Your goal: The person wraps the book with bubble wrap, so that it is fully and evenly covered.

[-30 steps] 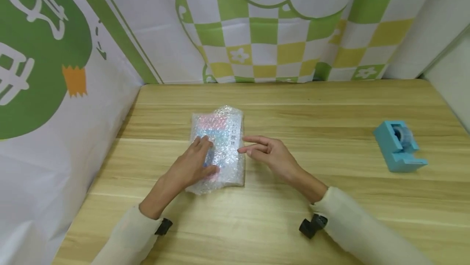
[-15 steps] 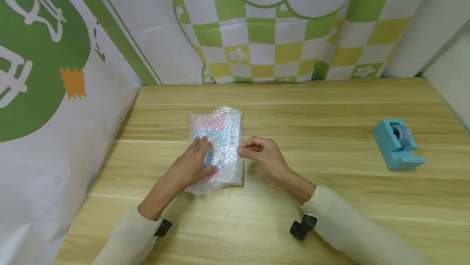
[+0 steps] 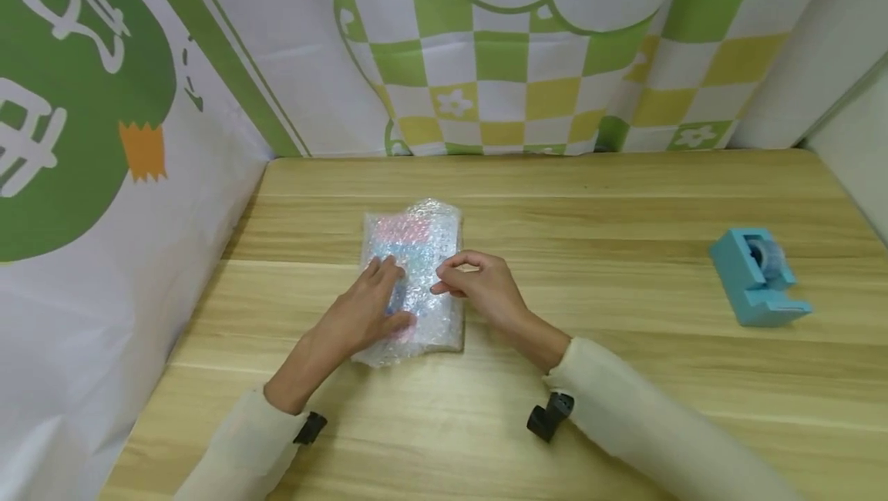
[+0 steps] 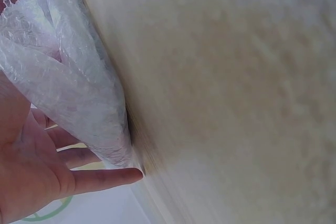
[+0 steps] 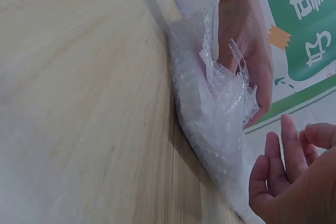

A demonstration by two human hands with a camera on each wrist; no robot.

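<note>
A flat package in bubble wrap (image 3: 438, 325) lies on the table, pink, blue and white with printed characters showing through. Spread fingers of my left hand (image 3: 350, 316) rest on its left half, thumb towards its lower middle. My right hand (image 3: 489, 289) hovers over its right half, thumb and index tips close together. In the right wrist view my right hand (image 5: 299, 182) stays apart from the loose wrap; whether something thin and clear is between the fingertips cannot be made out. In the left wrist view, the wrap (image 4: 79, 82) partly hides the left fingers (image 4: 105, 179).
A turquoise tape dispenser (image 3: 745, 285) with a roll of clear tape stands at the right of the wooden table (image 3: 590, 216). Patterned cloth (image 3: 502, 58) hangs at the back, with a white and green sheet (image 3: 201, 200) at the left.
The right hand has moved left from the package's right edge to above its right half, and its thumb and index tips have come together. The left hand and package have stayed put.
</note>
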